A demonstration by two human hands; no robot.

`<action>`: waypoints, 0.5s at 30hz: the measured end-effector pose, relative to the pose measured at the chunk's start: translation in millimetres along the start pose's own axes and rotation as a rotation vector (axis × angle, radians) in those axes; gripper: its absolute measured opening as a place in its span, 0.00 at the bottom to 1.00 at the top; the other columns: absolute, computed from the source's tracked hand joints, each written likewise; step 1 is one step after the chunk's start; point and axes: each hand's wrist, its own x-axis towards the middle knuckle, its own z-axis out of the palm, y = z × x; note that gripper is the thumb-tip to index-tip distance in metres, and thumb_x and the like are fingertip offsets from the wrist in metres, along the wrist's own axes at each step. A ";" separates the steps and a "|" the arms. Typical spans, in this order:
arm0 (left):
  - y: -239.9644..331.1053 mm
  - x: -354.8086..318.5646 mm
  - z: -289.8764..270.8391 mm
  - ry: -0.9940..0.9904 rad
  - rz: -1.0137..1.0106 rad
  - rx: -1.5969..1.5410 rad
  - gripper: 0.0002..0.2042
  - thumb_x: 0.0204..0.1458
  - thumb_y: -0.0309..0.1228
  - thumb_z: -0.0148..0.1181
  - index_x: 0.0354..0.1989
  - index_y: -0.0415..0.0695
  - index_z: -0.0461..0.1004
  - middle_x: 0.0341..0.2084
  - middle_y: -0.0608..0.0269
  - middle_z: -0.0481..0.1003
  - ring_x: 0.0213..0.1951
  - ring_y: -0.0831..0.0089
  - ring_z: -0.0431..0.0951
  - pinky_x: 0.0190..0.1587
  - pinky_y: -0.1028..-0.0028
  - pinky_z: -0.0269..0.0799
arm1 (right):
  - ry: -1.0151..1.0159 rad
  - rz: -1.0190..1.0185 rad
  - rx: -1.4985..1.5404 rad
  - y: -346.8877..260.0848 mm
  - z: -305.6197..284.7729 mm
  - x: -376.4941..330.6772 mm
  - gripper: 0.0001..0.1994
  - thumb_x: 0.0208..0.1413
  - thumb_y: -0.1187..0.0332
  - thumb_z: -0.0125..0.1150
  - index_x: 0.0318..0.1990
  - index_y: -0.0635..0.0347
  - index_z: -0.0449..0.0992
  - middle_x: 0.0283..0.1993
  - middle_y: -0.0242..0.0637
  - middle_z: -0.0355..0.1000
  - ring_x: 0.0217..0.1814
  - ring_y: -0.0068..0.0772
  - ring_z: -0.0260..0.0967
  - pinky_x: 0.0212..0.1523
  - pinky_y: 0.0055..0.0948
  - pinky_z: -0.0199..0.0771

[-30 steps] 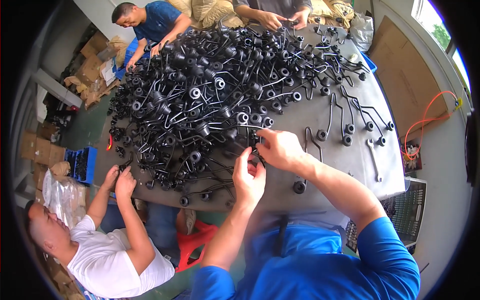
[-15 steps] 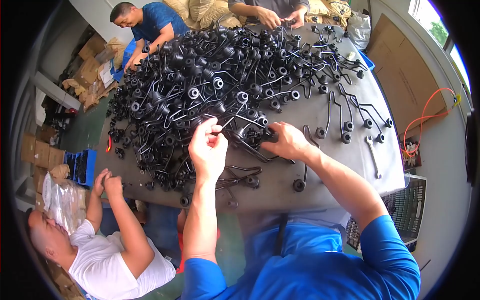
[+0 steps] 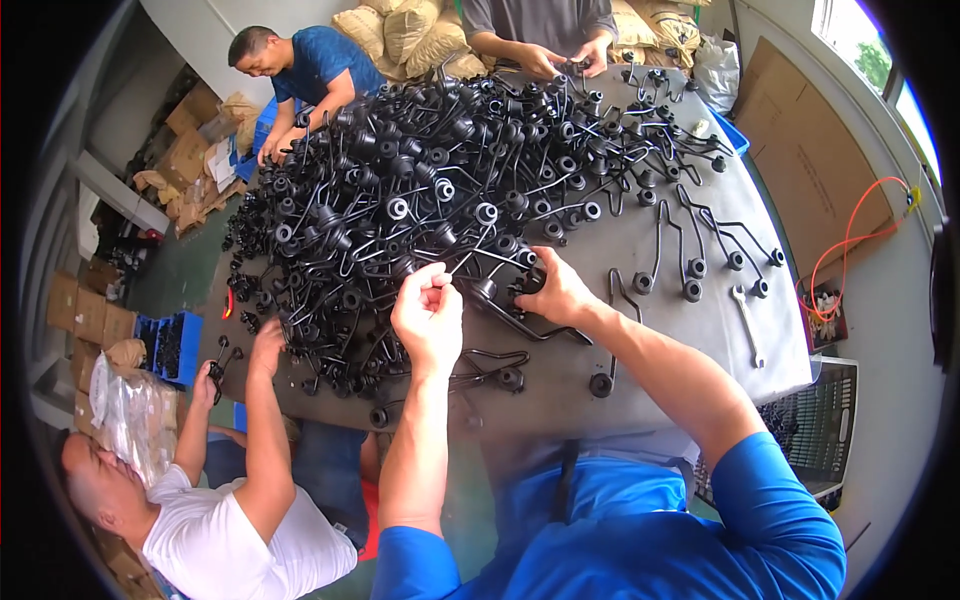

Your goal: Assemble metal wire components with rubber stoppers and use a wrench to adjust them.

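Near the front edge of a large heap of bent black metal rods (image 3: 400, 160) with round rubber bushings, both my hands are at work. My left hand (image 3: 430, 325) is closed in a pinch at the end of a bent black rod (image 3: 468, 254), which slants up to the right. Beside it, my right hand (image 3: 558, 292) curls its thumb and fingers around a black rubber bushing (image 3: 529, 281), partly hidden among small dark parts. Below the hands, another bent rod (image 3: 490, 376) lies on the grey table (image 3: 690, 340).
A wrench (image 3: 748, 326) and several spaced-out rods lie on the right. A person in white (image 3: 235, 525) sits at the left, holding a small rod; two others (image 3: 335, 65) work across the heap. Right of the table stands a dark crate (image 3: 825, 420).
My right hand has shifted slightly left, its thumb and fingers spreading wider. My left hand has moved a little right. The person in white has reached one hand to the heap.
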 end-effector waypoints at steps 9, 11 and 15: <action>-16.7 -15.3 -8.3 -0.047 0.035 0.225 0.11 0.50 0.15 0.56 0.42 0.38 0.77 0.32 0.67 0.74 0.26 0.84 0.71 0.27 0.83 0.67 | -0.310 -0.014 -0.375 -11.2 -52.2 -24.5 0.24 0.43 0.65 0.62 0.51 0.63 0.75 0.45 0.52 0.76 0.49 0.49 0.74 0.52 0.37 0.73; -13.6 -18.3 -7.3 -0.052 0.088 0.293 0.12 0.50 0.16 0.56 0.42 0.38 0.77 0.32 0.65 0.74 0.27 0.82 0.72 0.27 0.82 0.68 | -0.357 0.019 -0.340 -17.4 -56.4 -26.6 0.24 0.43 0.65 0.62 0.50 0.63 0.75 0.45 0.52 0.76 0.49 0.48 0.74 0.52 0.37 0.72; 1.2 -26.1 -0.5 -0.090 0.322 0.578 0.13 0.47 0.17 0.56 0.42 0.38 0.76 0.36 0.54 0.75 0.38 0.61 0.76 0.41 0.67 0.72 | -0.327 0.032 -0.235 -13.4 -52.9 -28.8 0.20 0.43 0.63 0.65 0.44 0.63 0.77 0.38 0.48 0.77 0.42 0.44 0.76 0.46 0.37 0.74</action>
